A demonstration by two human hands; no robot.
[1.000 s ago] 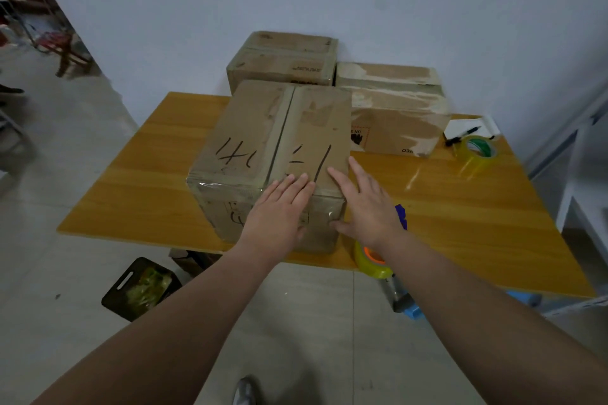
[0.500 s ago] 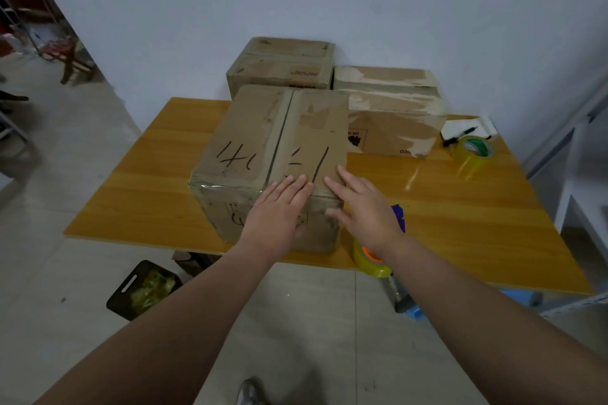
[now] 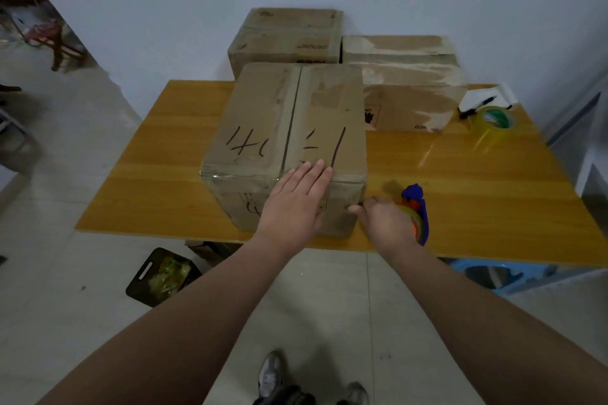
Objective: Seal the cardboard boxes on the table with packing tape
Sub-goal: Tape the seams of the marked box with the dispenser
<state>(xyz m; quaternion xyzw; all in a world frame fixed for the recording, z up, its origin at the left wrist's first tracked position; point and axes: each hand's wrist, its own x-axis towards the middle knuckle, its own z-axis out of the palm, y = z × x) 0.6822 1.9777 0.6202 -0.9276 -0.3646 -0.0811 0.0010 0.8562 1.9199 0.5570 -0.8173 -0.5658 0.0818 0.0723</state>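
A brown cardboard box [image 3: 263, 115] with black handwriting stands at the near edge of the wooden table [image 3: 477, 191]; its top seam runs away from me. My left hand [image 3: 296, 204] lies flat and open over the box's near top edge and front face. My right hand [image 3: 385, 223] is low beside the box's right front corner, resting over a blue tape dispenser [image 3: 418, 204] with an orange core. The hand is blurred, so its grip is unclear. Two more boxes stand behind: one at the back [image 3: 289, 33], one on the right [image 3: 404, 89].
A loose roll of clear tape [image 3: 493, 123] sits at the far right of the table beside a black marker [image 3: 477, 107] on white paper. On the floor are a dark bin [image 3: 163, 276] under the table's near edge and a blue stool [image 3: 493, 273].
My right hand has left the box top and dropped down to the right onto the tape dispenser. My left hand has stayed pressed on the box's near edge.
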